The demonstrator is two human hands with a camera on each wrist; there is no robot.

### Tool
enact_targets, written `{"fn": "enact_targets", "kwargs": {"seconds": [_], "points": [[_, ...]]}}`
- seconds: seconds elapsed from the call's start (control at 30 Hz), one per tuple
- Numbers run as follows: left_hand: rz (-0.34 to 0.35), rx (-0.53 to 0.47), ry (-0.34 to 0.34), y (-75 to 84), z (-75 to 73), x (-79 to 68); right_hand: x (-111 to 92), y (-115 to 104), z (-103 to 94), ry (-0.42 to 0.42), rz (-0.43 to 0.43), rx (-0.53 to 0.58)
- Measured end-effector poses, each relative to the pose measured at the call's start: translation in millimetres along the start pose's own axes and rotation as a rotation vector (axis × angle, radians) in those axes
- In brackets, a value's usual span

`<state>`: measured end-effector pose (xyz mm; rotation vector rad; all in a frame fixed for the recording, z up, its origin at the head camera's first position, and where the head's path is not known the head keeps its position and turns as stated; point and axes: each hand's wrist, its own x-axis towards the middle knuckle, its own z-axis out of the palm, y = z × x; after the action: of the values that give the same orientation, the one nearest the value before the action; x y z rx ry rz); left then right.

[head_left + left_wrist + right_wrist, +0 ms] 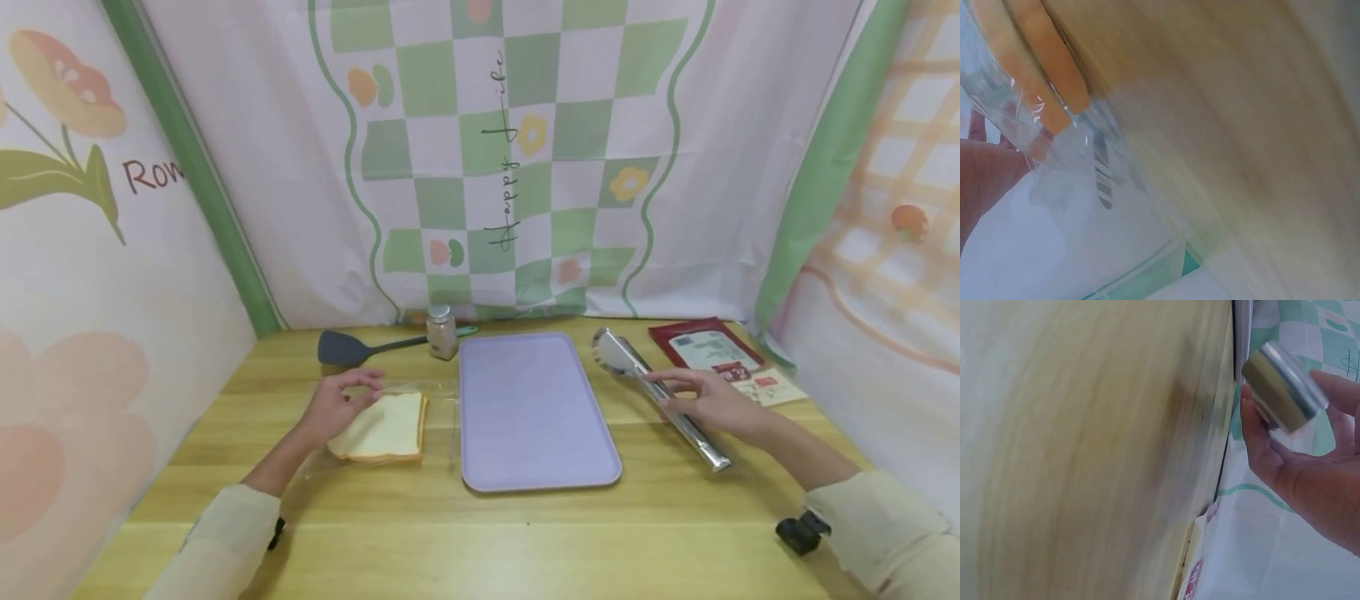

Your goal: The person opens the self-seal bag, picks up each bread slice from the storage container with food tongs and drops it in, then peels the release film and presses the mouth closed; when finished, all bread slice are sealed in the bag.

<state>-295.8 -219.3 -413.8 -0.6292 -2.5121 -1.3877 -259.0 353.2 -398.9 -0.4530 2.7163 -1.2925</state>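
Observation:
My left hand [333, 404] is over the upper left corner of the sliced bread [386, 425], its fingers loosely bent. The slices lie stacked in a clear plastic bag [444, 433]. In the left wrist view the fingers show partly through that film, beside the orange bread crusts [1032, 65]; whether they touch the bag is unclear. On the right, my right hand [708, 400] holds metal tongs [693, 429] between thumb and fingers around the middle. The right wrist view shows the near end of the tongs [1285, 387] raised off the tabletop.
Between the hands lies a lilac tray [532, 417]. A dark turner [345, 348] and a lidded glass jar [442, 335] stand behind the bread. Beyond the right hand is a red and white food packet [708, 346]. A printed curtain [510, 183] hangs along the table's back.

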Motion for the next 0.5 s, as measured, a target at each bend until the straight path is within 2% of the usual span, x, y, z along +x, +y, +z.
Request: {"fn": "enact_targets", "kwargs": {"seconds": [0.33,0.5], "points": [[-0.005,0.002,-0.007,-3.0,0.0,-0.4,4.0,-1.0,0.2,0.001,0.024,-0.028],[-0.002,-0.011,-0.011,-3.1,0.6,-0.3,5.0,2.1,2.9,0.014,-0.033,-0.14]]}}
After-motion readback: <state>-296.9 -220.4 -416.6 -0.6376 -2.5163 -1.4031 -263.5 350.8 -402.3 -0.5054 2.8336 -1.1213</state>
